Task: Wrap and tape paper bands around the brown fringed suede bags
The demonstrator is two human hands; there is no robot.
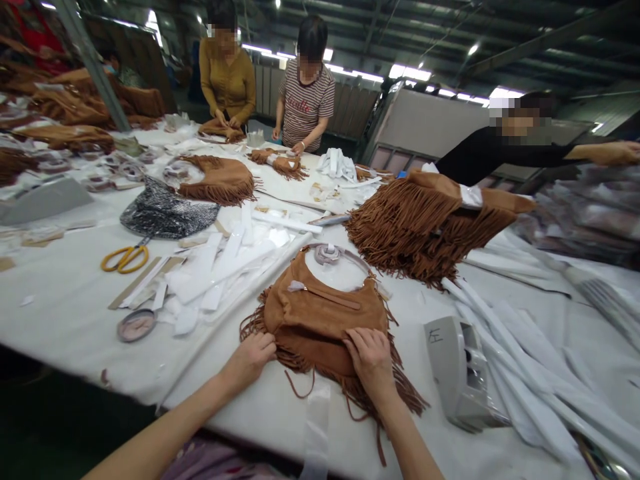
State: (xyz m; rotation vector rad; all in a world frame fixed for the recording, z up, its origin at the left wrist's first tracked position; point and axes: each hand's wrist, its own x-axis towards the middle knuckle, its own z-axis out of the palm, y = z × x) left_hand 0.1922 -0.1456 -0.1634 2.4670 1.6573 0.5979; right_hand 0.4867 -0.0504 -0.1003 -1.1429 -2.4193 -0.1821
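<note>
A brown suede fringed handbag [320, 307] lies flat on the white table in front of me, its curved strap opening facing away. A zip runs across its upper part, with a pale wrapping on the pull. My left hand [256, 352] grips the bag's lower left edge by the fringe, fingers curled and fingertips partly hidden. My right hand [371, 357] rests on the bag's lower right side, fingers bent over the suede; whether they pinch it is hard to see. Below the bag, a clear strip of tape [316, 427] hangs at the table's front edge.
Yellow-handled scissors [125, 259], a black-and-white cap-like piece [167, 210] and white paper strips [220, 267] lie to the left. At right stand a grey tape dispenser [463, 373] and a pile of fringed bags [415, 227]. Several people work across the table.
</note>
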